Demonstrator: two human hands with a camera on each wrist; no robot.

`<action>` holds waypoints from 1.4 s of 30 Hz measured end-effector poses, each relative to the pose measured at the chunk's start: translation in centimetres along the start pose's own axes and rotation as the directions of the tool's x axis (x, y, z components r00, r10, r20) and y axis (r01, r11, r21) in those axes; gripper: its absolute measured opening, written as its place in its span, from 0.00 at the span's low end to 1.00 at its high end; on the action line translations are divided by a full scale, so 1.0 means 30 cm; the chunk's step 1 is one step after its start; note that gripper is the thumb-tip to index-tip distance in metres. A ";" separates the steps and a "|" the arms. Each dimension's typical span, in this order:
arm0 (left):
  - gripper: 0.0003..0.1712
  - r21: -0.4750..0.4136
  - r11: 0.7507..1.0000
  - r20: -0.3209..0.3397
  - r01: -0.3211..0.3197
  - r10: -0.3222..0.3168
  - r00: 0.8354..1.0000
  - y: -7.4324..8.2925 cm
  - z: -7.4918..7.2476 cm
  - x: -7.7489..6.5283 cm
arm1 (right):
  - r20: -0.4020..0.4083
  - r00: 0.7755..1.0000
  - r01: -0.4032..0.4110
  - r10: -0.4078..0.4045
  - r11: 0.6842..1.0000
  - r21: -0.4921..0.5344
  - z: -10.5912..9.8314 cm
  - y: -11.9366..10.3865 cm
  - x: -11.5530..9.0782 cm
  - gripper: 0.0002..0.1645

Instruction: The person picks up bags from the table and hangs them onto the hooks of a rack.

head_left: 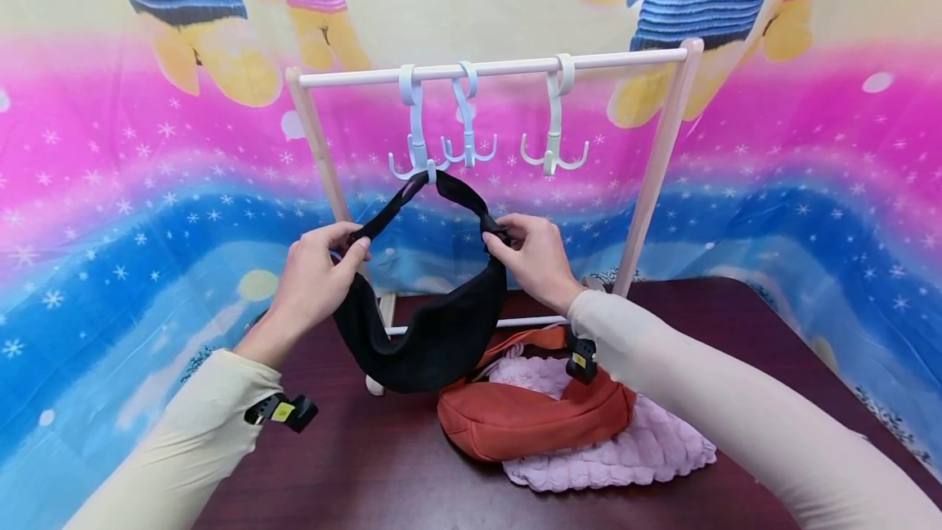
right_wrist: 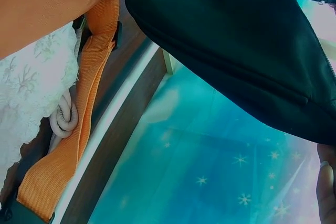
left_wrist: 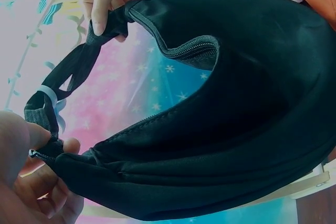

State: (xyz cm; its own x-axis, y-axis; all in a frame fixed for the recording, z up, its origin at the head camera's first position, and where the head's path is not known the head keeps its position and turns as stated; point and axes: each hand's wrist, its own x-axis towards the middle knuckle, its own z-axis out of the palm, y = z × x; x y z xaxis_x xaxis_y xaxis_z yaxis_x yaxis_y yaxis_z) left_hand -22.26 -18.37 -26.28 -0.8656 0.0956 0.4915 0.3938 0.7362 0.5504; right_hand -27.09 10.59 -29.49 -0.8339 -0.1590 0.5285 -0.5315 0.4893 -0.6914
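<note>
A black shoulder bag (head_left: 427, 354) with a zipper is held up between both hands, its strap (head_left: 462, 193) looped at a front prong of the left pale-blue hook (head_left: 418, 133). My left hand (head_left: 315, 275) pinches the left end of the strap, where it meets the bag. At the opposite end my right hand (head_left: 536, 258) grips the strap between thumb and fingers. In the left wrist view the strap passes through a light hook prong (left_wrist: 48, 94), and the bag's body (left_wrist: 252, 103) fills the right side. Only fingertips (right_wrist: 326, 179) show at the edge of the right wrist view.
A wooden rack (head_left: 666, 162) carries a second blue hook (head_left: 468, 117) and a pale-green hook (head_left: 553, 117) on its top bar (head_left: 508, 68). An orange-red bag (head_left: 537, 424) lies over a pink puckered bag (head_left: 662, 448) on the dark table (head_left: 316, 464). A patterned cloth (head_left: 110, 186) hangs behind.
</note>
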 end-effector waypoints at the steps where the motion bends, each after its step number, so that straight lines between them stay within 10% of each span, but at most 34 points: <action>1: 0.16 0.000 1.000 0.000 0.000 0.000 1.000 0.000 0.001 0.000 | 0.000 1.000 -0.001 0.001 1.000 -0.001 0.000 0.001 0.000 0.17; 42: 0.15 0.035 0.999 0.025 0.028 -0.029 0.999 -0.029 0.022 0.000 | 0.054 0.998 -0.016 0.017 1.000 -0.024 0.027 0.000 -0.019 0.20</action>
State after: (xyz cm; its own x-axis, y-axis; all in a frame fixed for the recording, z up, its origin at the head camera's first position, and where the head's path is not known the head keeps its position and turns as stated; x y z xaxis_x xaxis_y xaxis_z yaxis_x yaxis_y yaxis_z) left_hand -22.79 -18.56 -27.21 -0.8841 0.0912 0.4582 0.3582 0.7619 0.5397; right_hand -26.75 10.00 -30.19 -0.8497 -0.1962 0.4893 -0.5144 0.5121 -0.6879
